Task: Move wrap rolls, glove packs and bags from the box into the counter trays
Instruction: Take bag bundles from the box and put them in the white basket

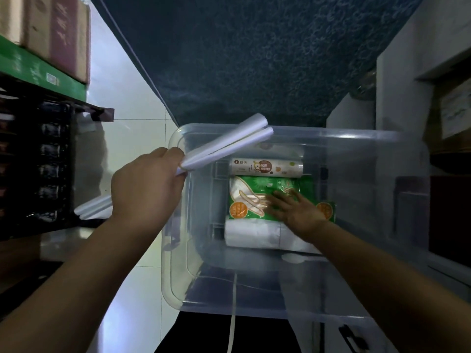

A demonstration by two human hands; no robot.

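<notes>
A clear plastic box (175, 250) stands in front of me. My left hand (145, 184) is shut on two long white wrap rolls (229, 143), holding them above the box's left rim; their other ends stick out below my wrist (94, 206). Inside the box lie a labelled wrap roll (267, 167), a green glove pack (254, 197) and white bags (252, 235). My right hand (293, 210) rests flat on the green glove pack with fingers spread.
A dark shelf unit (38, 161) with rows of dark items stands at the left, with a green carton (38, 70) and cardboard boxes above it. White cabinets (407, 85) stand at the right. A blue patterned floor mat (254, 59) lies beyond the box.
</notes>
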